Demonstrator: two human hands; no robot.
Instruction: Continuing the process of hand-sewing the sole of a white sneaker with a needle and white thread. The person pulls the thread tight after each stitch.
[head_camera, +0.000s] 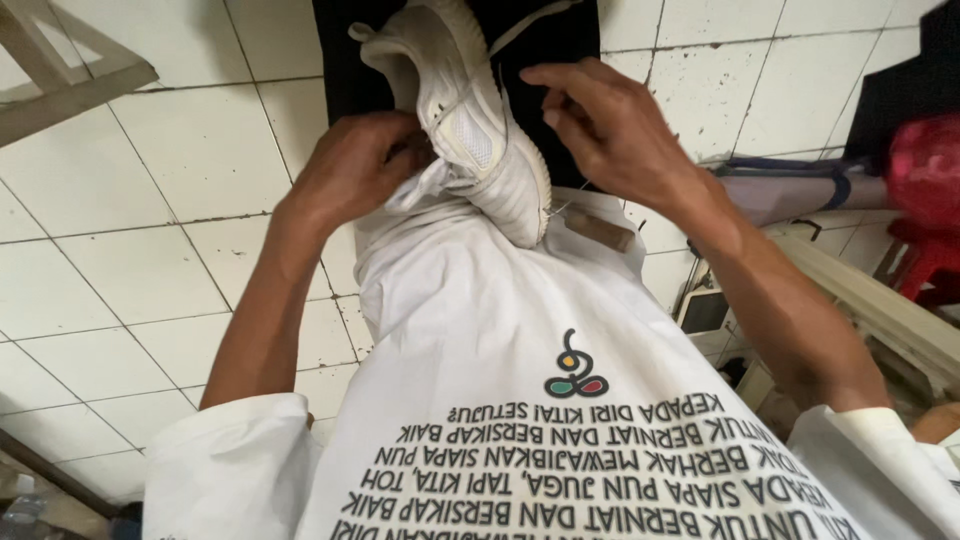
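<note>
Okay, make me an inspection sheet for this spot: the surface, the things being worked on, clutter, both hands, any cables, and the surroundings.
Surface: white tiled floor with dark grout lines; the work rests on the person's lap.
Job's things: white sneaker, sole side to the right, resting on dark trousers and the hem of a white printed shirt.
Clutter: small brown tag-like piece beside the shoe.
Grippers: left hand pinches the shoe's edge; right hand is at the shoe's sole side, seeming to pull a thin thread.
Cables: nothing seen.
Surroundings: red stool at right, pale frame at top left.
</note>
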